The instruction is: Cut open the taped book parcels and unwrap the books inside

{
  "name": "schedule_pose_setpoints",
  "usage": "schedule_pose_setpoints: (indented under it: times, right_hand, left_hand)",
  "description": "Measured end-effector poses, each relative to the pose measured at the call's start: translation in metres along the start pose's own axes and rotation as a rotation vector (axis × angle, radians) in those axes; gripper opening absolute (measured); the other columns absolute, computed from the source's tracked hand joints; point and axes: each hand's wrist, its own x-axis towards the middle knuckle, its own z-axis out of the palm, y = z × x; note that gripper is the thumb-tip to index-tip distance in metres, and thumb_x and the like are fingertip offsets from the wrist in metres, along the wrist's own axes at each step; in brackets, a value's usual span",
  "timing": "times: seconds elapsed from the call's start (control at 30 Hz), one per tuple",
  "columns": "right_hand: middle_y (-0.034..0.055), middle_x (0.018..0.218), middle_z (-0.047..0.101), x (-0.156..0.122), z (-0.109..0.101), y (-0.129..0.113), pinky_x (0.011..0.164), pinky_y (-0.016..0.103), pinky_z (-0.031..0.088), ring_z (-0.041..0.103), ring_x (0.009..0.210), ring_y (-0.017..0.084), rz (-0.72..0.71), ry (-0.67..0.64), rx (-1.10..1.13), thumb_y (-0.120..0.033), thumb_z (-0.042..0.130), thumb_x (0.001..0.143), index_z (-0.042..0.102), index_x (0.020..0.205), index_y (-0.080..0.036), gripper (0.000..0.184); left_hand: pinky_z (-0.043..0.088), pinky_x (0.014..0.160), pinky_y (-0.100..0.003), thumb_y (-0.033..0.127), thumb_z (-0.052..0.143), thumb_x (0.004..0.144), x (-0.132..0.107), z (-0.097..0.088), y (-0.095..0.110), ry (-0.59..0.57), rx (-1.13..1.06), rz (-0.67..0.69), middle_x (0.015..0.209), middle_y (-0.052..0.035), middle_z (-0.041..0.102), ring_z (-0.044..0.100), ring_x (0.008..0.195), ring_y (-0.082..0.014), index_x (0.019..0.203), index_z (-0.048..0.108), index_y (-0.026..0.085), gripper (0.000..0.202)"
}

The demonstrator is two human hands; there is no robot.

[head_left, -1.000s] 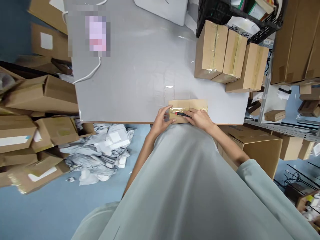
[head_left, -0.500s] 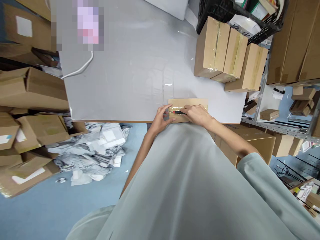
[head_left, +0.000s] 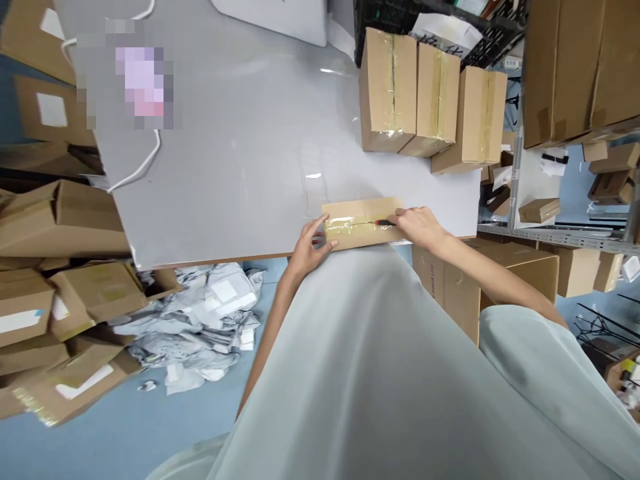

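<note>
Carton (head_left: 356, 235), just one, sits at the frame's centre, its left end braced by spread digits of the left hand (head_left: 311, 247); the right hand (head_left: 419, 225) pinches one red-tipped black tool (head_left: 385, 223), farther right along it than a second ago. Upper right, three boxes (head_left: 436, 100) stand.

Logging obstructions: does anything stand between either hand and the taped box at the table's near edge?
Nothing visible blocks either: the left hand touches the taped box, and the right hand holds a red-tipped black tool at its tape.
</note>
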Motion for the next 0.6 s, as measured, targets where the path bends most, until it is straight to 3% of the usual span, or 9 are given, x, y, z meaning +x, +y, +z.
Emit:
schedule_pose_setpoints:
  times: [0.1,0.23,0.33,0.4,0.47,0.6]
  right_hand:
    - [0.0161,0.122,0.081,-0.032,0.017,0.047,0.08,0.037,0.045,0.077,0.102,0.029,0.139,0.038,-0.004,-0.021,0.048,0.115,0.08,0.134,-0.025,0.037]
    - [0.0239,0.111,0.081,-0.085,0.05,0.116,0.083,0.04,0.046,0.077,0.099,0.032,0.449,0.078,-0.012,-0.029,0.05,0.115,0.086,0.117,-0.015,0.039]
    - [0.0194,0.113,0.083,-0.123,0.079,0.14,0.083,0.039,0.05,0.078,0.099,0.033,0.585,0.216,0.117,-0.041,0.055,0.113,0.084,0.127,-0.021,0.038]
    - [0.0158,0.121,0.084,-0.135,0.098,0.134,0.085,0.039,0.054,0.079,0.102,0.033,0.624,0.352,0.281,-0.045,0.056,0.112,0.081,0.136,-0.025,0.04]
    - [0.0139,0.128,0.084,-0.133,0.118,0.114,0.089,0.04,0.056,0.079,0.108,0.035,0.657,0.485,0.484,-0.046,0.056,0.11,0.079,0.139,-0.025,0.042]
    - [0.0121,0.129,0.084,-0.107,0.156,0.058,0.098,0.041,0.059,0.079,0.117,0.036,0.706,0.729,0.894,-0.053,0.055,0.107,0.08,0.133,-0.022,0.047]
  left_hand:
    - [0.063,0.103,-0.046,0.057,0.078,0.09,0.002,0.0,-0.002,-0.001,0.018,-0.017,0.169,-0.0165,0.048,0.07,0.119,-0.0266,0.167,0.05,0.031,0.086]
    - [0.062,0.108,-0.054,0.064,0.077,0.089,0.001,-0.007,-0.001,-0.006,0.093,-0.025,0.168,-0.0189,0.048,0.069,0.129,-0.033,0.167,0.048,0.03,0.09]
    - [0.047,0.124,-0.069,0.056,0.082,0.086,0.004,-0.01,0.014,0.049,0.265,0.016,0.173,-0.0204,0.039,0.046,0.158,-0.0462,0.159,0.054,0.029,0.083]
    - [0.027,0.133,-0.078,0.047,0.089,0.08,0.012,-0.004,0.033,0.085,0.401,0.084,0.182,-0.0198,0.026,0.019,0.171,-0.0527,0.154,0.057,0.028,0.083]
    - [0.01,0.135,-0.082,0.043,0.096,0.073,0.027,0.015,0.056,0.05,0.503,0.187,0.186,-0.02,0.016,0.004,0.173,-0.0561,0.155,0.055,0.027,0.094]
    - [0.005,0.135,-0.081,0.048,0.105,0.057,0.07,0.078,0.094,-0.21,0.611,0.368,0.184,-0.0308,0.019,0.009,0.171,-0.0588,0.169,0.038,0.015,0.134]
